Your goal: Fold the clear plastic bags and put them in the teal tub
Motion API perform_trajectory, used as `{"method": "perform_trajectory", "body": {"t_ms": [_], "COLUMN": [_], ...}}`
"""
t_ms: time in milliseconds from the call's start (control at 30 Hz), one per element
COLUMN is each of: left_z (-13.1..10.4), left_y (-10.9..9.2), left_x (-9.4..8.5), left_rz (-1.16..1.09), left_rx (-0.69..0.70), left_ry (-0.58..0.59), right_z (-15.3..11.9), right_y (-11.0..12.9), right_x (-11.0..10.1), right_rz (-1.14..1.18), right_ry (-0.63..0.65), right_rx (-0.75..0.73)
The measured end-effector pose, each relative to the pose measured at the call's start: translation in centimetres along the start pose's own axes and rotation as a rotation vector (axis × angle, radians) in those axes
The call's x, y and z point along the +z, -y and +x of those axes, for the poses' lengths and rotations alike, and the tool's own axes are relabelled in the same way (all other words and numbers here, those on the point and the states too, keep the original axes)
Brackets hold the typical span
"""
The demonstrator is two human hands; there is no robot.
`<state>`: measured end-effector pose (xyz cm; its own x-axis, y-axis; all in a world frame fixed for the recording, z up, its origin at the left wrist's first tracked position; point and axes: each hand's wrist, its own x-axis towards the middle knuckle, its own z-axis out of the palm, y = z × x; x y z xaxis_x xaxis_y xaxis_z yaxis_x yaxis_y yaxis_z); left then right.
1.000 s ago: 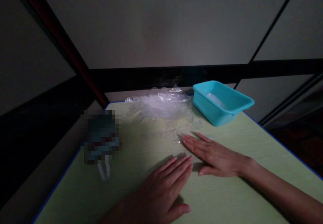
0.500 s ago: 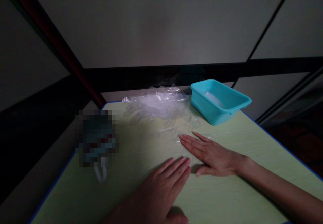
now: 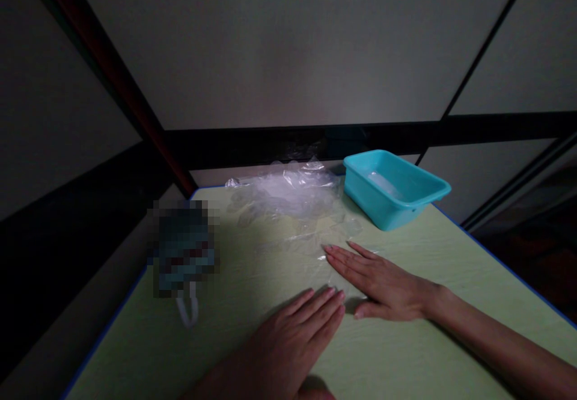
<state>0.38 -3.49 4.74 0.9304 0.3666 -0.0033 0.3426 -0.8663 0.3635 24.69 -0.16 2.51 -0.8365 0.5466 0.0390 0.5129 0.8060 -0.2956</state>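
My left hand (image 3: 300, 334) lies palm down on the pale green table, fingers stretched out toward the upper right. To its right, my right hand (image 3: 378, 283) is also flat, with its fingers pointing left and the thumb apart. Under and just beyond the fingertips is a thin clear plastic film (image 3: 311, 240), which looks like a disposable glove spread flat; its outline is hard to make out. Farther back lies a pile of clear disposable plastic gloves (image 3: 283, 195), crinkled and shiny. Neither hand grasps anything.
A turquoise plastic basin (image 3: 383, 207) stands at the back right, with something whitish inside. At the left edge is a pixelated bluish-green item (image 3: 184, 249) with a white loop hanging from it. Behind the blue-edged table (image 3: 148, 352) rises a pale panelled wall (image 3: 279, 51).
The view has shifted slightly, so everything sits a little lower and to the right. Both hands stay flat in nearly the same place on the table.
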Motion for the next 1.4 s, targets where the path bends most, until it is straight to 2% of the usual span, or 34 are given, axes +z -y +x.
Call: {"method": "perform_trajectory", "body": {"t_ms": [133,367,533,700,800,900,1067,1233,1400], "left_z": [-0.7,-1.9,-1.9,-1.9,-2.1,-2.1,-1.6,-0.8,0.0], "left_y": [0.7,2.5,3.7,4.5,4.8,4.6,3.2,0.9,-0.6], "left_x": [0.0,0.1,0.4,0.9,1.1,0.9,0.5,0.5,2.1], "left_rz": [-0.041,0.111,0.239,0.288,0.262,0.217,0.185,0.100,0.017], "left_rx": [0.062,-0.003,-0.020,-0.233,-0.275,-0.221,-0.096,-0.021,0.085], "left_ry": [-0.077,-0.315,-0.441,-0.528,-0.573,-0.557,-0.452,-0.369,-0.245], "right_z": [-0.3,-0.8,-0.6,-0.3,-0.1,0.2,0.5,0.3,0.6], "right_y": [-0.4,-0.7,-0.2,0.2,0.2,0.1,-0.1,0.0,0.9], "right_x": [-0.2,-0.4,-0.5,-0.6,-0.5,-0.3,-0.1,-0.2,-0.3], "right_rz": [0.148,0.319,0.239,0.120,0.049,-0.016,-0.053,-0.058,-0.031], "right_ry": [-0.036,-0.165,-0.123,-0.147,-0.216,-0.266,-0.240,-0.242,-0.201], "right_rx": [0.005,0.068,0.045,0.055,0.107,0.180,0.253,0.219,0.156]}}
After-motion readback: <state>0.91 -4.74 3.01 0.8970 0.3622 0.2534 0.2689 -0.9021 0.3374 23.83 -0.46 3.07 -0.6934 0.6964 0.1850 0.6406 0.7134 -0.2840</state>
